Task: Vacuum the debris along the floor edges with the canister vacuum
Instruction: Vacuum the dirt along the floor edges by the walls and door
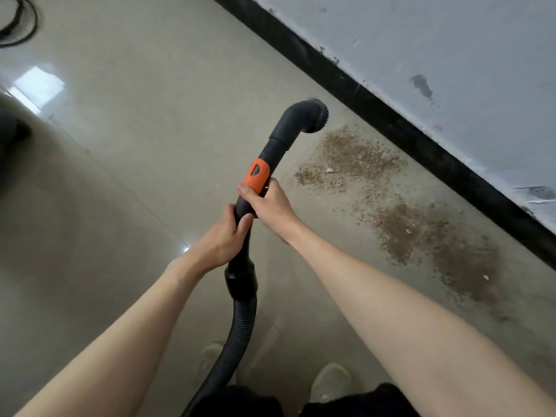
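Observation:
Both my hands hold a black vacuum wand (278, 145) with an orange slider (256, 174). My right hand (270, 204) grips the wand just below the orange part. My left hand (224, 236) grips it lower down, above the cuff where the ribbed hose (237, 332) joins. The curved brush nozzle (313, 114) at the wand's tip hangs above the floor, just left of the debris. Brown crumbly debris (355, 158) lies in patches along the black baseboard (391, 124), with a second patch (433, 236) nearer to me.
A scuffed pale wall (451, 55) rises behind the baseboard. Glossy beige floor tiles (135, 130) spread to the left. A coiled black cable (18, 25) lies at the top left, a dark object (9, 130) at the left edge. My pale shoes (331, 380) show at the bottom.

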